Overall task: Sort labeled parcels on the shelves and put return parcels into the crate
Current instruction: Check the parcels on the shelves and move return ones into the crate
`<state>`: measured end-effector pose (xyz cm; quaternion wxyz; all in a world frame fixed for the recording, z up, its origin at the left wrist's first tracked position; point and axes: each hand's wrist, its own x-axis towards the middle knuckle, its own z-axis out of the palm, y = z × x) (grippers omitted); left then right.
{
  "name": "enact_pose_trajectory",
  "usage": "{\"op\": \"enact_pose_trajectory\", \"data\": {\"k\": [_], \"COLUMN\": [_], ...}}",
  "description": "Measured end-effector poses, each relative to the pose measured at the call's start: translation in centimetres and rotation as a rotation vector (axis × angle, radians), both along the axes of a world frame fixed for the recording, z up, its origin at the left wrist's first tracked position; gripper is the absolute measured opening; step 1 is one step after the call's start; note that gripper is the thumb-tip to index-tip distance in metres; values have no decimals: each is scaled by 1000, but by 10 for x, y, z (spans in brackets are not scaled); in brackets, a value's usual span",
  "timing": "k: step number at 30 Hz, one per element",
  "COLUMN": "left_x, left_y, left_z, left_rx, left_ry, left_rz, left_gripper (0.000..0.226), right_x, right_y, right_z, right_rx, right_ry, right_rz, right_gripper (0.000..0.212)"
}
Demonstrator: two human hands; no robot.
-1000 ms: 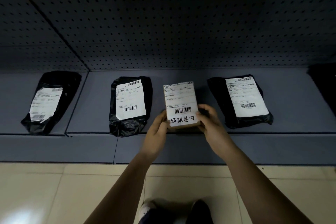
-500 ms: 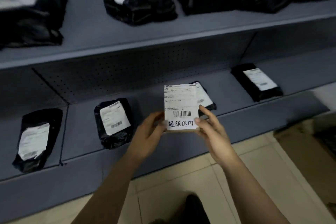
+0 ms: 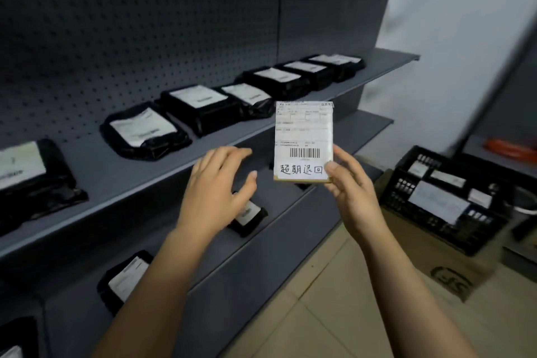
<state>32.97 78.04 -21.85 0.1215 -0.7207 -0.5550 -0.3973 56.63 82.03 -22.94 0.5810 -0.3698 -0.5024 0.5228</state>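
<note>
A small white-labelled brown cardboard parcel point(image 3: 303, 139) is pinched upright in the right hand point(image 3: 353, 195) before grey metal shelves point(image 3: 122, 180); the left hand point(image 3: 216, 189) hovers alongside, fingers spread, empty. A black plastic crate point(image 3: 406, 200) sits at right.

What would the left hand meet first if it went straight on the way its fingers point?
Probably the front edge of the middle shelf, just beyond the fingertips of the left hand, then the black parcel lying on it; depth is hard to judge.
</note>
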Motion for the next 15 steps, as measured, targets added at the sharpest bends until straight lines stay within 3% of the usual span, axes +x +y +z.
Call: {"op": "enact_pose_trajectory", "data": {"k": [7,15], "left_x": [47,118], "left_y": [15,38], "left_z": [64,76], "left_rx": [193,249], "left_ry": [69,82], "left_rz": [-80,-219], "left_gripper": [38,36], "right_x": [48,114], "right_y": [-12,-24], "right_z": [64,66], "right_rx": [140,148], "right_ry": [40,58], "right_rz": [-122,-259], "right_gripper": [46,53]}}
